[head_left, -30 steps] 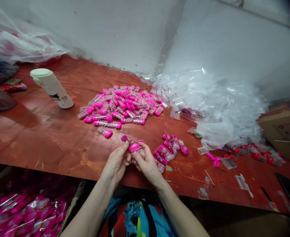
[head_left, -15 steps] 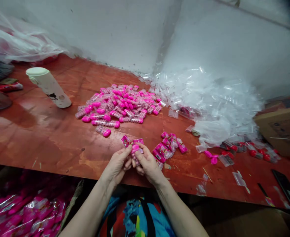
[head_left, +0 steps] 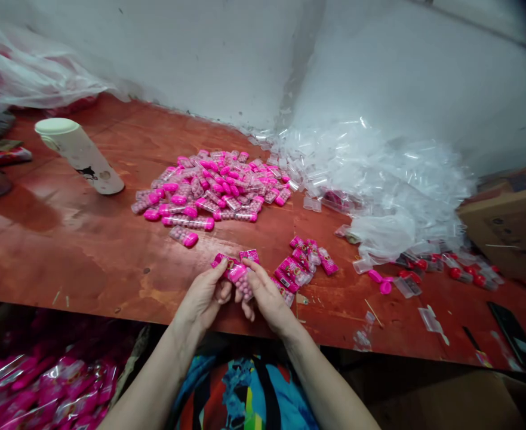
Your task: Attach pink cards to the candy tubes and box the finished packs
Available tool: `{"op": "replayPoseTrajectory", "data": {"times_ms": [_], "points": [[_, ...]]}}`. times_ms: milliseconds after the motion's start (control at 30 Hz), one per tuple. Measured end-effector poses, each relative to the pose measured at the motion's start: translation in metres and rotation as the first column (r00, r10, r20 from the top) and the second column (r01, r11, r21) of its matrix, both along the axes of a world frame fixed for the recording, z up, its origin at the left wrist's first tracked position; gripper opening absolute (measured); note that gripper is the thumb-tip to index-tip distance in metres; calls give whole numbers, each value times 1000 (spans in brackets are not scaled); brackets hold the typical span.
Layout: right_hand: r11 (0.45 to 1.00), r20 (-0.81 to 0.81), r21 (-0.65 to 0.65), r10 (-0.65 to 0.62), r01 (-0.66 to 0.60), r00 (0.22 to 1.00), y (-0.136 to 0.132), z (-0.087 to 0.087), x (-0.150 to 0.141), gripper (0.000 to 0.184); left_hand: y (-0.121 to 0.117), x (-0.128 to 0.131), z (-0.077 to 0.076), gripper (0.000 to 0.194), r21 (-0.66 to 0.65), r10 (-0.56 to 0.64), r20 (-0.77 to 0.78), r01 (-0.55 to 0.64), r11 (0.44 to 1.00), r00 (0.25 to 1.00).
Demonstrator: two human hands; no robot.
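Observation:
A small clear plastic tube with a pink cap, full of pink candy balls (head_left: 243, 286), is between my two hands above the table's front edge. My right hand (head_left: 269, 300) is closed around its right side, with the thumb along the top. My left hand (head_left: 204, 297) pinches at the capped end on the left, its thumb by the pink cap. Just beyond my fingers lie printed pink packets (head_left: 249, 256), partly hidden by my hands. More pink packets (head_left: 292, 273) lie in a small heap to the right of my right hand.
Ahead is a pile of filled pink-capped tubes (head_left: 218, 185). Empty clear tubes (head_left: 379, 185) are heaped at right against the wall. A white bottle (head_left: 81, 156) stands at left. Loose pink caps (head_left: 384, 285) and a phone (head_left: 513, 334) lie right; pink packets (head_left: 57, 382) fill a container below left.
My hands have tilted the tube and spread slightly, so more of its balls and cap show. My left hand has shifted a little left. The whole view has moved slightly.

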State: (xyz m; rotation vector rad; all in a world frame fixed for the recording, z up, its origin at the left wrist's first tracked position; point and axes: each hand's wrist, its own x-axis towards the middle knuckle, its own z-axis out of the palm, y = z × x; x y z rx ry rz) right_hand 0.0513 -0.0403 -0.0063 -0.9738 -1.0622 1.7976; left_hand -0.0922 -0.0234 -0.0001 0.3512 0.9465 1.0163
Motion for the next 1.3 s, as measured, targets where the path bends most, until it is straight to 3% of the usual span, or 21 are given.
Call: {"op": "replayPoseTrajectory", "data": {"times_ms": [133, 233, 333, 467, 567, 733, 900, 1100, 1300], "points": [[988, -205, -153, -14, -18, 979, -3, 3, 4, 52, 1, 2, 0, 39, -31, 37, 74, -34, 999, 997], [990, -149, -130, -76, 57, 986, -8, 1, 10, 43, 3, 3, 4, 26, -92, 164, 77, -156, 983, 983], [978, 104, 109, -188, 177, 977, -12, -1, 13, 38, 4, 4, 10, 18, -137, 242, 81, -230, 964, 967], [829, 438, 547, -403, 118, 804, -14, -2, 12, 37, 3, 8, 14, 15, -178, 227, 148, -200, 964, 963], [751, 520, 659, -491, 38, 699, -18, -3, 8, 40, 2, 11, 12, 16, -211, 226, 191, -185, 960, 955], [692, 601, 714, -524, -111, 604, -26, -9, 4, 42, 1, 13, 8, 24, -233, 212, 198, -164, 959, 957], [711, 578, 699, -503, -73, 643, -27, -16, 3, 42, -5, 16, 5, 37, -135, 144, 112, -128, 983, 983], [820, 584, 572, -412, 6, 699, -28, -18, 2, 55, -10, 21, -1, 38, -19, 40, 3, -40, 999, 999], [784, 688, 588, -355, -199, 633, -25, -8, 10, 54, -13, 20, -4, 47, -13, -71, 9, 71, 997, 997]]}}
